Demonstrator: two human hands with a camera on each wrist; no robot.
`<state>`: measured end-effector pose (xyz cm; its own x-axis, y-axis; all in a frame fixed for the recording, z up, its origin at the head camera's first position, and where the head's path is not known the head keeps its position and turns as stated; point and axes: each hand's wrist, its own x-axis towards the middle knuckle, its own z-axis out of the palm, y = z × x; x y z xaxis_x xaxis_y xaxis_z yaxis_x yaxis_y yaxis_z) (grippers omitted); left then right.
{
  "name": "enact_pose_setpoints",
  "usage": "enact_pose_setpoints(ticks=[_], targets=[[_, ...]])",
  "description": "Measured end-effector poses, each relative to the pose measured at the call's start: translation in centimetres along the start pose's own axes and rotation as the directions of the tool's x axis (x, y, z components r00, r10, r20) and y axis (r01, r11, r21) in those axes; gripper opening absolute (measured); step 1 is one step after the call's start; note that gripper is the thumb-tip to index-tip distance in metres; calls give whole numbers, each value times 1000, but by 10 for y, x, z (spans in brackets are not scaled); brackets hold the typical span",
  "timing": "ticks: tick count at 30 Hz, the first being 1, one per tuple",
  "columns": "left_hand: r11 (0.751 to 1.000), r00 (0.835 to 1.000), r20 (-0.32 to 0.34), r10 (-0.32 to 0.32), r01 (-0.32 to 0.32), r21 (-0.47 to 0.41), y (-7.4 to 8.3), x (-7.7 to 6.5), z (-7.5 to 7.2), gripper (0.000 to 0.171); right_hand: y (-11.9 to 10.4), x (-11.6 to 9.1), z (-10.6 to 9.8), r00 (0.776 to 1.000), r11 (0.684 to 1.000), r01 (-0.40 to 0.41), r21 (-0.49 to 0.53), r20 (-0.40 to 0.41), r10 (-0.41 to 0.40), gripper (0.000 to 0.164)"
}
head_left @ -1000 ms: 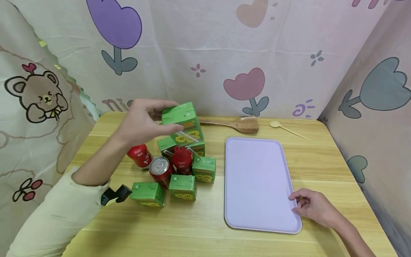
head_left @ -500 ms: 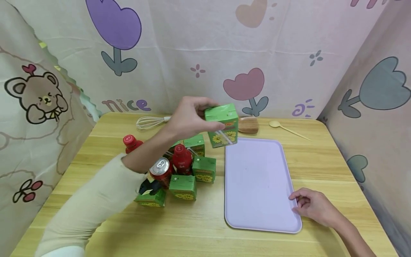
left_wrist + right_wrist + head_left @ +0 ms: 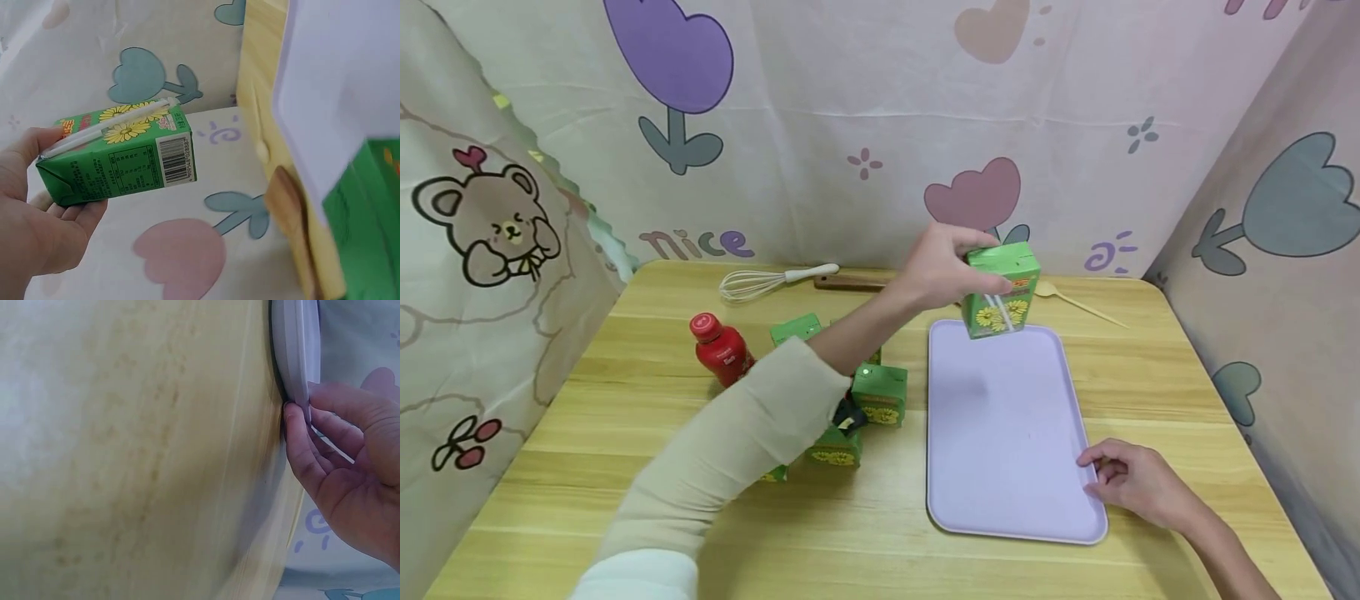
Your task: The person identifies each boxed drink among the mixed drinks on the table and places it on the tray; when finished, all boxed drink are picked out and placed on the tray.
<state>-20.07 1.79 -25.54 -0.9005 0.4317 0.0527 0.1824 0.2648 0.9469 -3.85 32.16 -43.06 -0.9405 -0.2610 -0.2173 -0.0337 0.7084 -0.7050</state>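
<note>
Head view: left hand (image 3: pixel 947 267) pinches a green rectangular drink carton printed with yellow flowers (image 3: pixel 1000 292), thumb on the near face. Carton is raised off the wooden table (image 3: pixel 850 533), overlapping the far rim of a pale lilac rectangular tray (image 3: pixel 1011 433); whether directly above it, cannot tell. Right hand (image 3: pixel 1131 483) pinches the tray's right edge near the close corner. Left of the tray: several green cartons (image 3: pixel 880 396), partly covered by the cream sleeve (image 3: pixel 752 442), and a red capped bottle (image 3: pixel 722 354). Along the back: white wire whisk (image 3: pixel 752 285), brown wooden spatula (image 3: pixel 850 283) partly hidden, pale yellow spoon (image 3: pixel 1086 308).

Left wrist view: thumb and fingers hold one end of the carton. White straw (image 3: pixel 106 128) lies along its flowered face; barcode on the opposite end. A second green carton, lower right, is blurred.

Right wrist view: thumb and fingertips close on the tray rim, one each side.
</note>
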Motion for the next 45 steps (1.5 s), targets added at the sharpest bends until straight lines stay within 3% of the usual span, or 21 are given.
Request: enact_pose_setpoints(ticks=[4, 10, 17, 22, 28, 45], targets=[[998, 999, 12, -50, 49, 50, -5, 19, 23, 53, 2, -2, -1, 1000, 1000, -2, -1, -19, 2, 27], [995, 998, 33, -50, 47, 92, -15, 40, 46, 52, 3, 0, 2, 999, 1000, -12, -2, -37, 12, 25], [982, 993, 9, -115, 112, 149, -31, 55, 75, 52, 3, 0, 2, 999, 1000, -21, 0, -37, 21, 25], [973, 987, 19, -159, 153, 174, -49, 62, 94, 53, 4, 2, 4, 998, 999, 21, -25, -55, -22, 26], [967, 990, 57, -128, 112, 228, -68, 70, 105, 51, 2, 4, 3, 997, 999, 38, -35, -70, -40, 27], [942, 982, 31, -186, 169, 292, -90, 81, 118, 53, 0, 3, 3, 997, 999, 16, -30, -80, -19, 26]])
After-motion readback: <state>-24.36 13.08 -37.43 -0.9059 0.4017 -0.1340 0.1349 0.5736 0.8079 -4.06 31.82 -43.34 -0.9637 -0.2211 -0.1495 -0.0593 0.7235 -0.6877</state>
